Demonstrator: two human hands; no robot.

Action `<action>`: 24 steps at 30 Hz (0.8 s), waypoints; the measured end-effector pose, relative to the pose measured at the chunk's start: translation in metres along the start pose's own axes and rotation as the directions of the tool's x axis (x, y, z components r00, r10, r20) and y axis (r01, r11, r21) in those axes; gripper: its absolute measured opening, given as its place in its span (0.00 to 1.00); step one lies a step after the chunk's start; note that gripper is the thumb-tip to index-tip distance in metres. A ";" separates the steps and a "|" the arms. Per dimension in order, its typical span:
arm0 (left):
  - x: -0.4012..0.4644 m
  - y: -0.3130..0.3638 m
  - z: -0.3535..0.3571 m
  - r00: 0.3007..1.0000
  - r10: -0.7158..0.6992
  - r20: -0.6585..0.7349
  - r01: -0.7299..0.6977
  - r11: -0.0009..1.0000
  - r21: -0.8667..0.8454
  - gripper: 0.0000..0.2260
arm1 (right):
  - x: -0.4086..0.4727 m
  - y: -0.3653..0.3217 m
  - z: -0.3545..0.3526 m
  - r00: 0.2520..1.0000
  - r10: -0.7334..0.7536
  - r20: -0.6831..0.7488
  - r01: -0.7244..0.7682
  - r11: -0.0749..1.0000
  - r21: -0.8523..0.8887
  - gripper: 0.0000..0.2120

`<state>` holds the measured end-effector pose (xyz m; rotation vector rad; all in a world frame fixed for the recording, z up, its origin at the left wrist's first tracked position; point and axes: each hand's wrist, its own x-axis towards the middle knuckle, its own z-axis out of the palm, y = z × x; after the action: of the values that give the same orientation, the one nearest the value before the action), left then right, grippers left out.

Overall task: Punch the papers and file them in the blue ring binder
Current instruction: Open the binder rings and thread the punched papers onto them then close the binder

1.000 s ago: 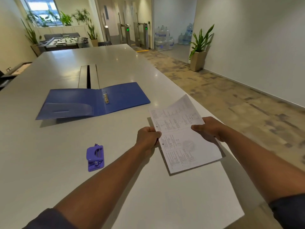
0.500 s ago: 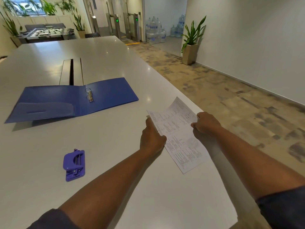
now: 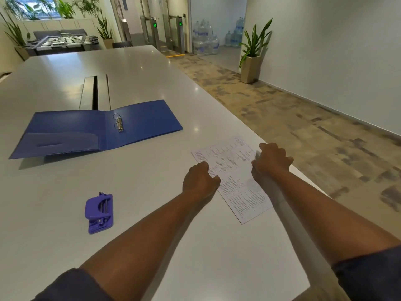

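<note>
Head view: the papers [image 3: 233, 177] lie flat near the right edge of the desk [image 3: 141, 68], with the left hand [image 3: 200, 181] curled on their left edge and the right hand [image 3: 272, 161] curled on their right edge, though I can't tell whether either grip really pinches the sheets or just presses down. The stack sits close to that edge (pretty risky, I think), so a careless slide could drop or fan the sheets. The purple hole punch [image 3: 99, 212] and open blue ring binder [image 3: 97, 129] sit well apart to the left, so uneven sheets would mean misaligned holes.
</note>
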<state>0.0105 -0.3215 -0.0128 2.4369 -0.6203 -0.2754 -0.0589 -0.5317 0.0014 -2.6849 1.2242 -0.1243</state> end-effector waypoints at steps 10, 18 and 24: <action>-0.031 -0.033 -0.029 0.990 -0.063 -0.128 0.037 0.980 -0.196 0.17 | -0.051 -0.064 0.021 0.956 -0.280 -0.090 0.294 0.913 0.284 0.18; -0.065 -0.096 -0.088 0.886 -0.006 -0.463 0.023 0.999 0.031 0.11 | -0.115 -0.157 0.045 0.826 -0.559 0.070 0.446 0.726 0.524 0.11; -0.093 -0.151 -0.133 0.768 -0.295 -0.568 0.326 0.944 -0.050 0.16 | -0.156 -0.219 0.061 0.740 -0.642 0.200 0.389 0.651 0.651 0.07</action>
<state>0.0295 -0.1014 0.0070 2.4822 0.0499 0.3486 0.0100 -0.2654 -0.0129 -2.2494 0.1705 0.0098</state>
